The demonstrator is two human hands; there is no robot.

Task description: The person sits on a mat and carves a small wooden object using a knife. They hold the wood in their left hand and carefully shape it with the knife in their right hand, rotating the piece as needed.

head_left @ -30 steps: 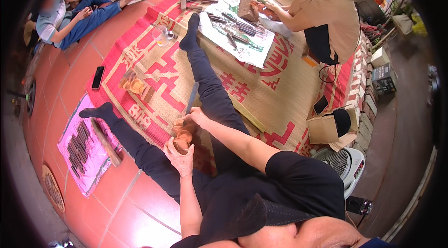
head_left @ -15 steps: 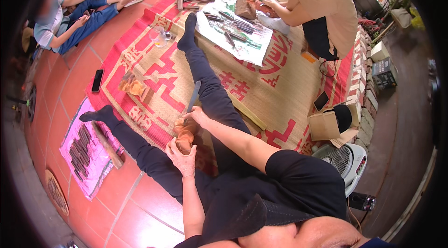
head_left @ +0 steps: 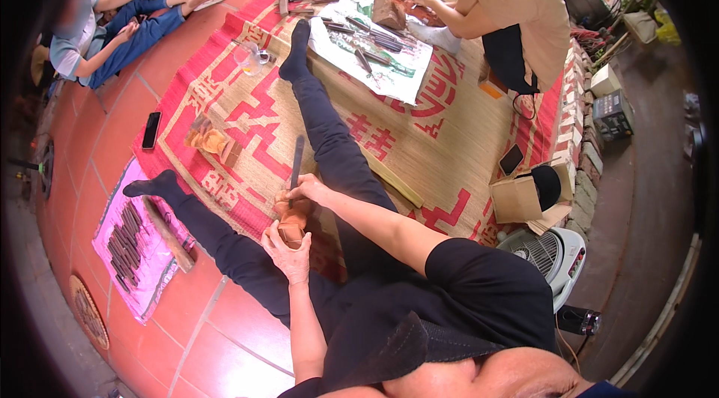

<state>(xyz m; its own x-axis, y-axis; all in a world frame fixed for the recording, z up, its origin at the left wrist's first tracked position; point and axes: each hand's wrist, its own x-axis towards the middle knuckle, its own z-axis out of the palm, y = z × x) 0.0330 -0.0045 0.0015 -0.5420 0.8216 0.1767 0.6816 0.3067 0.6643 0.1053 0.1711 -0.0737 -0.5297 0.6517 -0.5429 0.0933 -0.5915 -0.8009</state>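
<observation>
1. Now the left hand [head_left: 287, 250] curls its fingers round the near end of a carved wooden piece [head_left: 298, 212] between the legs [head_left: 238, 248].
2. Just beyond, the right hand [head_left: 308, 189] grips a long dark tool [head_left: 298, 155].
3. Further out, another carving [head_left: 208, 140] rests on the patterned mat [head_left: 299, 117].
4. Farthest, a co-worker [head_left: 528, 12] sits beside a white sheet [head_left: 410, 83].

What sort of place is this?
Perhaps an informal woodcarving workshop, maybe a patio: the left hand steadies a carved piece, many slim tools lie on a pink sheet, and a patterned mat covers part of the tiled floor.
</observation>
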